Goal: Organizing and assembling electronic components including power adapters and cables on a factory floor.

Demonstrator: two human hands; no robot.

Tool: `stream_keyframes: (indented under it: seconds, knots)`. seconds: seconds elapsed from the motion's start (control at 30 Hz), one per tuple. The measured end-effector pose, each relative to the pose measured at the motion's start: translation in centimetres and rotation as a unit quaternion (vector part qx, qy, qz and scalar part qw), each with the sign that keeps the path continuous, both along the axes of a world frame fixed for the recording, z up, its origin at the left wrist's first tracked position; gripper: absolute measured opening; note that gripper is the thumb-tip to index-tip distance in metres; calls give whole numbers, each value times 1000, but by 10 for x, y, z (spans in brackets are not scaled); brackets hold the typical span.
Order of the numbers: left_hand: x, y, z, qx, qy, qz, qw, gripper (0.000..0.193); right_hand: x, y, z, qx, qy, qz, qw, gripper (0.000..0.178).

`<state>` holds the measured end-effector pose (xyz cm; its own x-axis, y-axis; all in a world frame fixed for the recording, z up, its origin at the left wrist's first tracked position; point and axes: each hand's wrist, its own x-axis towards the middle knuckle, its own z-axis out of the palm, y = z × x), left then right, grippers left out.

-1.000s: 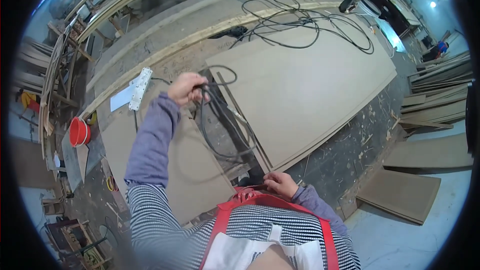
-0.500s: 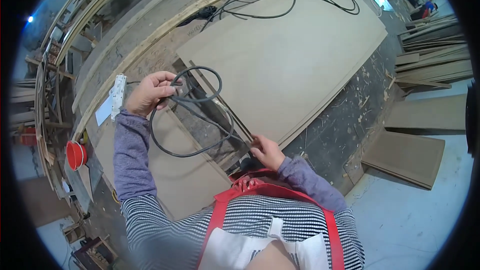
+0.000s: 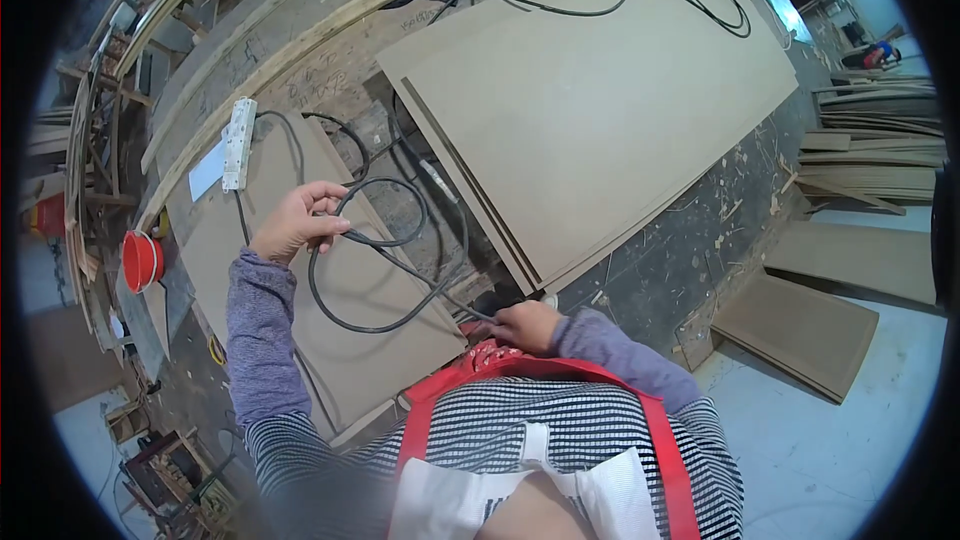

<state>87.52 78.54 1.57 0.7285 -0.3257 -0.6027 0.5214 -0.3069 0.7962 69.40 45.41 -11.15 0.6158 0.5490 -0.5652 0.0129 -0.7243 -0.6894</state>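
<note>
Cable pinched in left hand, right hand closed on its run: loose, even turns should prevent kinks!

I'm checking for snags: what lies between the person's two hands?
In the head view, loops of black cable lie between the left hand and right hand, above a tan board.

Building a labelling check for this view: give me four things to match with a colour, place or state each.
1. Left hand
2. Power strip
3. Bucket
4. Large panel

A. Red
B. Brown, tangled cable lying on it
C. Holding looped black cable
D. White, beside a paper sheet

Pairs: 1-C, 2-D, 3-A, 4-B
</note>
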Motion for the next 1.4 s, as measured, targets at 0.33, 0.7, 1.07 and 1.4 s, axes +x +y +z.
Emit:
stream_keyframes:
  seconds: [0.33,0.7,1.07,1.4]
  knots:
    - [-15,4,-52,61,-182,-171,966,62,-33,-86,36,-192,-83,-158,965,27]
    - [14,69,-46,218,-290,147,920,30,-101,-104,-79,1,26,-255,966,29]
    - [33,213,-42,123,-452,447,762,14,-91,-83,-73,-16,16,-179,983,40]
    - [19,133,-34,547,-557,21,624,22,-48,-41,2,36,-43,-134,989,42]
